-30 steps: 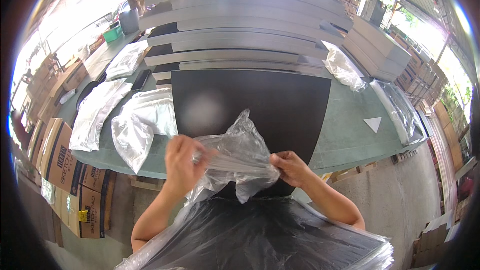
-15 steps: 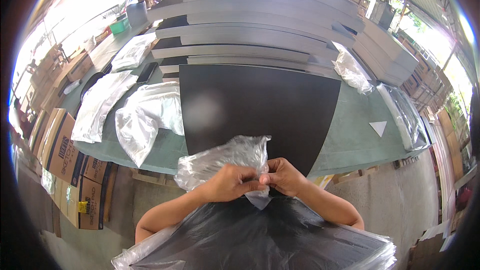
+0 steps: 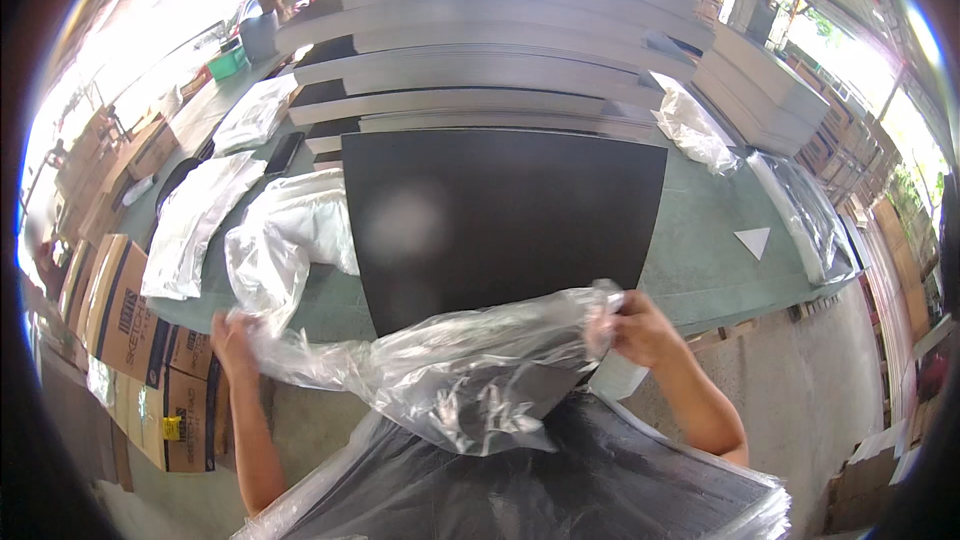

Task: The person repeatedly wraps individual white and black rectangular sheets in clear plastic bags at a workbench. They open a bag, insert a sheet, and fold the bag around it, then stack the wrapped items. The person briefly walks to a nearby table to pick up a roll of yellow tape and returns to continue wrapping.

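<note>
A clear plastic bag [image 3: 470, 365] is stretched crosswise in front of me, crumpled along its length. My left hand [image 3: 235, 343], a little blurred, is closed on the bag's left end. The other end is pinched in my right hand [image 3: 640, 328]. Behind the bag, a large black board [image 3: 500, 220] lies on the green table, its near edge hidden by the plastic. Closest to me, below both hands, is a stack of black sheets in clear plastic [image 3: 420, 500].
Thick stacks of grey boards [image 3: 480, 50] rise at the back of the green table [image 3: 700, 230]. Folded clear bags [image 3: 205, 220] lie at the left. A wrapped pack [image 3: 805, 215] and a white paper triangle [image 3: 753, 241] are at the right. Cartons [image 3: 130, 310] stand on the floor left.
My hands have moved from close together to far apart, the left one going left and the right one right. The bunched bag is now drawn out between them.
</note>
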